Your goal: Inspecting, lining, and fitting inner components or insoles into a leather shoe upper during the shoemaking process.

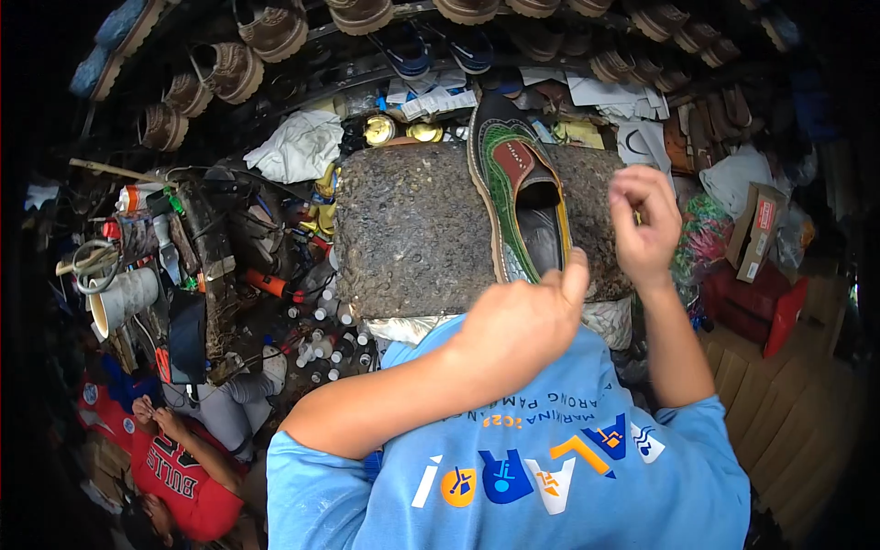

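Note:
A low shoe (502, 183) with green, dark red, black and yellow panels and a pale sole edge lies toe-away on a worn, dark, rough-topped block. Its opening faces up and shows a dark inside. My left hand (527, 321) is closed around the heel end at the block's near edge, covering the back of the shoe. To the right of the shoe, my right hand (647, 225) is raised over the block's right edge, apart from the shoe. Its fingers are curled together in a pinch; whether they hold anything small cannot be seen.
The rough block (408, 220) fills the middle. Beyond it lie opened tins (379, 129), crumpled white cloth (298, 147) and papers, below racks of brown shoes (229, 71). Tools and small bottles crowd the left, where a person in red (183, 477) sits. Right stands a red box (756, 307).

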